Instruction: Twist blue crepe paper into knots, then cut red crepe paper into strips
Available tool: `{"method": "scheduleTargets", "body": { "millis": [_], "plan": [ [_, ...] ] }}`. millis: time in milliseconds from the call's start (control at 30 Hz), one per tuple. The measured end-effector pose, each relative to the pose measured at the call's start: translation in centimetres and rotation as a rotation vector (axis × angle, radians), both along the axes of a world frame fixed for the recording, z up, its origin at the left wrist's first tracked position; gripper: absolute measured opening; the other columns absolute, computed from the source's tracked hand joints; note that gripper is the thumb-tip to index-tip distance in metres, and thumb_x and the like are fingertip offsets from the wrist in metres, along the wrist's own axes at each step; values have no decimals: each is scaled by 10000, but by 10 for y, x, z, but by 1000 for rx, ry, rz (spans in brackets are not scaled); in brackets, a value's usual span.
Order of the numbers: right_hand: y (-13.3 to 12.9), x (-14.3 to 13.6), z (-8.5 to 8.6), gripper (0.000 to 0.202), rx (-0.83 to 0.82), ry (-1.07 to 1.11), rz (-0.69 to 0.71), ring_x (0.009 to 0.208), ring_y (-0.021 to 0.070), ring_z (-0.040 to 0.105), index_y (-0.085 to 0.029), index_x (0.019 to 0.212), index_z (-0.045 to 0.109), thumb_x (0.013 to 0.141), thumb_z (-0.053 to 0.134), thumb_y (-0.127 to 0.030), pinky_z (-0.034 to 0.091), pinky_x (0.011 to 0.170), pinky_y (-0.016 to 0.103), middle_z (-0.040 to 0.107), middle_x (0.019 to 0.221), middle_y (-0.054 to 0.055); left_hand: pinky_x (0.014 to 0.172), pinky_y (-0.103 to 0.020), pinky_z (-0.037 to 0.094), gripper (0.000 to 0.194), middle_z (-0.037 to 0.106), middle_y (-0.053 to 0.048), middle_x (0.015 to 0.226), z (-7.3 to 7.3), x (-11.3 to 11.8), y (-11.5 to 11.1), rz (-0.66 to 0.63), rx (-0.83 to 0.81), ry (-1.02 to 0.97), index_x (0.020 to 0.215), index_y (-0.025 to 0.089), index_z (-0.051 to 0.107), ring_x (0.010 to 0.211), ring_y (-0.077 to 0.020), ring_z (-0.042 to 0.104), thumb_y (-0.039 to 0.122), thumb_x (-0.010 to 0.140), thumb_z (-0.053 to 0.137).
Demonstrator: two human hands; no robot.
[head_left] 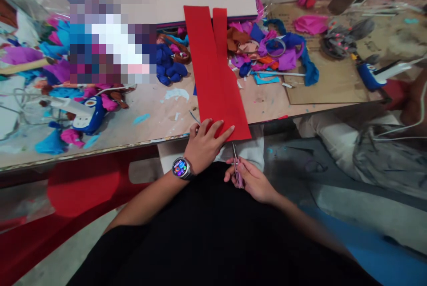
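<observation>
A long red sheet (218, 99), paper or felt, lies across the table and reaches a little past its front edge. A slit splits its far part into a wide strip and a narrower strip (220, 28). My left hand (208, 143), with a watch on the wrist, rests flat with spread fingers on the sheet's near end. Below the table edge, my right hand (251, 179) is closed around small scissors (237, 170) with pinkish handles. Their tips point up toward the sheet's near edge, just short of it; the blades look nearly together.
Crumpled coloured scraps (282, 50) and a tape roll (275, 47) lie right of the sheet. Behind stands a long white-topped box (200, 3). Blue devices (88, 114) with cables sit on the table (150, 121). Cardboard (327, 86) lies at right; a red chair (83, 183) stands at left.
</observation>
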State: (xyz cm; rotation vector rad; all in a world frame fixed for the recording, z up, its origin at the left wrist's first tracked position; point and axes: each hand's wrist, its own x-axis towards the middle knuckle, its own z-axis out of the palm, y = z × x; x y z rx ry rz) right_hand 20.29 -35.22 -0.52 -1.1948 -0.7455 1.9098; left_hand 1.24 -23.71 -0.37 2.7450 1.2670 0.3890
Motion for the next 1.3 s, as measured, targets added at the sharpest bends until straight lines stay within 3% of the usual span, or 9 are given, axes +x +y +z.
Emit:
{"method": "scheduleTargets", "body": {
  "millis": [267, 533, 1000, 1300],
  "plan": [
    [4, 2, -3, 476, -35, 76, -52, 584, 136, 591, -224, 1169, 628, 971, 685, -653, 424, 410, 233, 745, 886, 53, 1128, -625, 312, 578, 560, -105, 1625, 0, 0, 1, -25, -2, 4, 1605, 406, 520, 1459, -398, 464, 246, 1049, 522],
    [14, 4, 7, 455, -76, 129, -83, 502, 117, 568, -222, 1147, 651, 963, 700, -636, 353, 338, 201, 719, 793, 19, 1137, -577, 320, 549, 618, -79, 1581, -5, -2, 0, -68, 31, -66, 1566, 393, 569, 1438, -348, 526, 218, 1046, 552],
    [30, 1, 6, 469, -97, 167, -68, 428, 72, 516, -231, 1087, 586, 949, 712, -661, 192, 344, 160, 538, 686, -84, 1140, -533, 325, 482, 682, -90, 1516, -9, -1, 2, -64, 60, -127, 1560, 318, 588, 1401, -309, 596, 265, 1084, 536],
    [33, 0, 7, 487, -91, 142, -74, 419, 70, 502, -221, 1089, 596, 936, 724, -665, 160, 352, 172, 545, 691, -75, 1132, -530, 336, 434, 696, -69, 1502, -8, 0, 3, -67, 83, -152, 1518, 314, 630, 1382, -299, 617, 278, 1097, 532]
  ]
}}
